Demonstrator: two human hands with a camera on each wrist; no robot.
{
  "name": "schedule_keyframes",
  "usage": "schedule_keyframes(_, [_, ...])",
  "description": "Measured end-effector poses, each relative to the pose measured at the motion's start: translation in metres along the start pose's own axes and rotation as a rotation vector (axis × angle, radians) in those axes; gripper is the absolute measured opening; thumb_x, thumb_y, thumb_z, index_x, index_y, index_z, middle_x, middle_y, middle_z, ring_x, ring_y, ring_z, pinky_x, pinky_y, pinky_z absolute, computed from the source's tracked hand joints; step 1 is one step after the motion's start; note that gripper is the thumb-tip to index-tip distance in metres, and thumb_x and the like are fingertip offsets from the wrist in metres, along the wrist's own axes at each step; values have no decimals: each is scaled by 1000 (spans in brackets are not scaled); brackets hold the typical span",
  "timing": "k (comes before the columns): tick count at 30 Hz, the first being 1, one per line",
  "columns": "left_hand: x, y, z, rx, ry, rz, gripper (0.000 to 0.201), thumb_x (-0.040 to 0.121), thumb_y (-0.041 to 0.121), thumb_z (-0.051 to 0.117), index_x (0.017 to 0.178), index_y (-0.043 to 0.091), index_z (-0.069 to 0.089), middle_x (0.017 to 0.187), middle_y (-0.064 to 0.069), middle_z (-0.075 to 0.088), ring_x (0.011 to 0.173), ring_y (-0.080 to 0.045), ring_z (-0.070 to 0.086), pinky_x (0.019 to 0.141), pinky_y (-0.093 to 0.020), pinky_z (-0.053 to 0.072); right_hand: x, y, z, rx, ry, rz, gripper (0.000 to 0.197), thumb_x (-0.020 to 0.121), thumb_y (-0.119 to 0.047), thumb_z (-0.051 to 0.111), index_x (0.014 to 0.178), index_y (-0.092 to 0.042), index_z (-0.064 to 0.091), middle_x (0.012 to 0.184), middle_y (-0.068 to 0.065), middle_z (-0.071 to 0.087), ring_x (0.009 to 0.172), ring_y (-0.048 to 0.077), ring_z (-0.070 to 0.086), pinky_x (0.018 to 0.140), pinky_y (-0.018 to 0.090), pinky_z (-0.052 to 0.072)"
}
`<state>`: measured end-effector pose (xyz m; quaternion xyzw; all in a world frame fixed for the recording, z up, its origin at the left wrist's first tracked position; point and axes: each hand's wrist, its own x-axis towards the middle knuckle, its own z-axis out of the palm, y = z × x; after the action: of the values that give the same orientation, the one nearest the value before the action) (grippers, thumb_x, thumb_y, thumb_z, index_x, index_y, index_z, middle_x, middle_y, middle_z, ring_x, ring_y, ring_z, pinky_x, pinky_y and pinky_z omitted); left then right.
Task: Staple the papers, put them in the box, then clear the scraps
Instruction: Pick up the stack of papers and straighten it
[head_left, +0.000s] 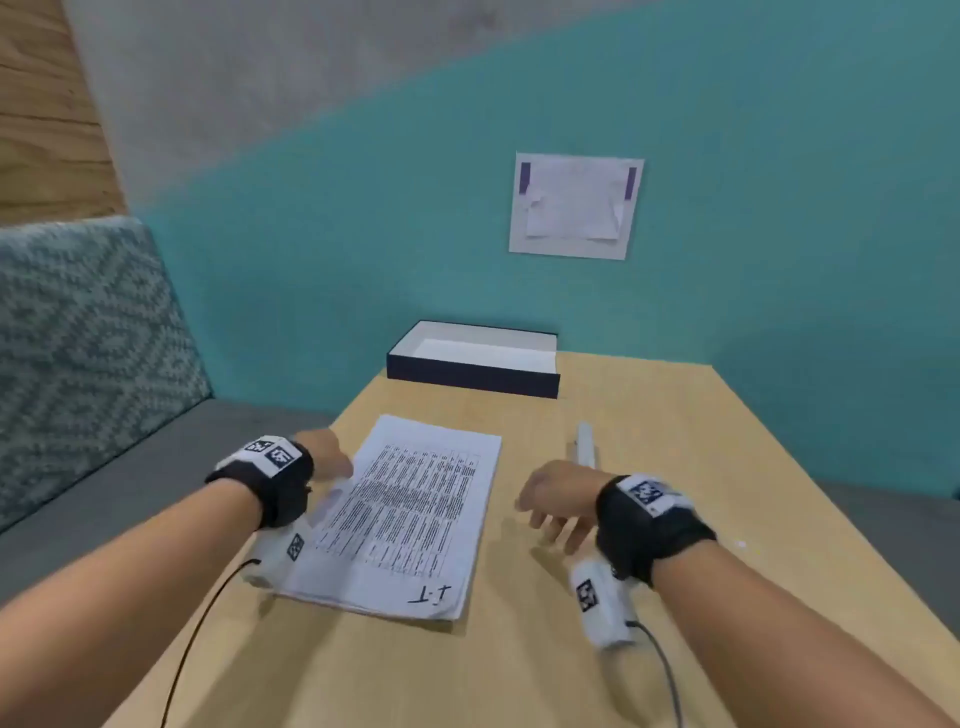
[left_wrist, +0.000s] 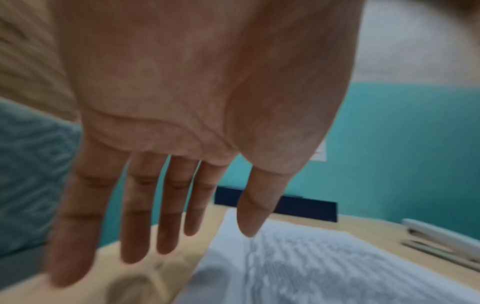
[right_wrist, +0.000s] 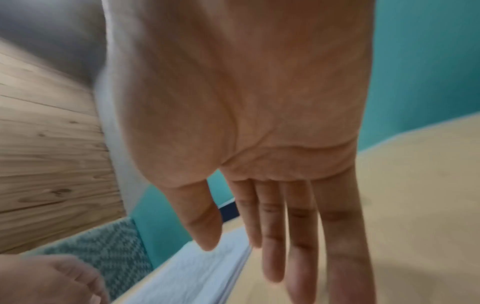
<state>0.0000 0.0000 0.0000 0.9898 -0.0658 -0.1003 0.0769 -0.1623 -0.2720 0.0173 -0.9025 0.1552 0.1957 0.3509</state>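
While both my hands hover over the surface (head_left: 649, 649), the papers (head_left: 405, 514) lie flat near its left edge. My left hand (head_left: 330, 457) sits at their left side, fingers (left_wrist: 140, 216) straight and spread; my right hand (head_left: 558, 499) hangs beside them, fingers (right_wrist: 298, 236) relaxed, holding nothing. A stapler (head_left: 586, 444) lies beyond it, the open box (head_left: 475, 358) at the far edge.

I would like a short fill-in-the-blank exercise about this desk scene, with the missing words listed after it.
1. The papers lie flat on the ____.
2. The box at the far edge of the table has no ____ on it.
3. The stapler lies nearer to the person's ____ hand.
4. Both the left hand and the right hand hold ____.

Missing words: table; lid; right; nothing
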Motion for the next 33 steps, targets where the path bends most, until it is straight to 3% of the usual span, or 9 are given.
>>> schedule_keyframes(6, [-5, -5, 3, -150, -202, -118, 57, 82, 26, 79, 127, -6, 63, 128, -23, 68, 118, -36, 68, 78, -34, 53, 30, -33, 47, 135, 42, 93, 15, 90, -17, 65, 88, -7, 53, 65, 9, 50, 57, 25, 53, 69, 42, 54])
schedule_keyframes(9, [-6, 9, 1, -98, -208, -149, 60, 79, 23, 82, 128, -6, 64, 130, -20, 68, 118, -32, 67, 89, -35, 55, 34, -50, 55, -109, 18, 82, 23, 78, -17, 72, 76, -11, 50, 67, 7, 51, 67, 25, 52, 65, 34, 44])
schedule_keyframes(12, [-7, 24, 2, -33, -184, -144, 49, 90, 17, 71, 135, 2, 62, 141, -11, 59, 127, -25, 61, 97, -30, 50, 43, -58, 62, -320, 21, 100, 25, 70, -17, 73, 62, -12, 50, 66, 4, 55, 59, 23, 54, 60, 28, 45])
schedule_keyframes(16, [4, 29, 4, -39, -257, -149, 45, 86, 10, 69, 130, 2, 67, 143, -12, 58, 117, -25, 63, 84, -27, 50, 53, -58, 65, -381, 22, 88, 26, 76, -22, 73, 65, -12, 52, 78, 5, 58, 70, 23, 57, 66, 30, 49])
schedule_keyframes(18, [6, 29, 5, -31, -262, -118, 46, 86, 11, 68, 131, 2, 66, 147, -11, 54, 121, -25, 60, 90, -26, 50, 55, -55, 64, -369, 51, 74, 27, 76, -21, 74, 65, -11, 52, 77, 5, 59, 73, 24, 59, 68, 31, 51])
schedule_keyframes(20, [6, 31, 5, -40, -258, -126, 49, 90, 12, 66, 137, 2, 60, 152, -11, 48, 131, -26, 55, 99, -29, 48, 55, -52, 64, -344, 71, 71, 25, 74, -19, 76, 67, -11, 53, 72, 4, 59, 71, 25, 61, 66, 30, 52])
schedule_keyframes(28, [4, 33, -4, -19, -264, -49, 43, 91, 6, 62, 133, -1, 64, 154, -14, 43, 129, -28, 51, 85, -29, 51, 56, -49, 66, -295, 98, 60, 23, 71, -13, 75, 65, -10, 53, 64, 2, 56, 58, 22, 57, 61, 27, 50])
schedule_keyframes(31, [8, 30, -2, -54, -263, -83, 43, 94, 5, 57, 136, -3, 59, 156, -15, 39, 139, -32, 44, 104, -32, 44, 56, -48, 65, -297, 98, 56, 24, 71, -14, 75, 65, -11, 52, 64, 3, 56, 58, 22, 57, 61, 28, 50])
schedule_keyframes(33, [13, 26, 0, -68, -246, -101, 46, 92, 6, 61, 136, -5, 58, 153, -16, 43, 136, -33, 47, 99, -33, 46, 56, -47, 65, -297, 97, 53, 24, 72, -14, 75, 66, -11, 52, 66, 3, 57, 63, 23, 59, 64, 29, 51])
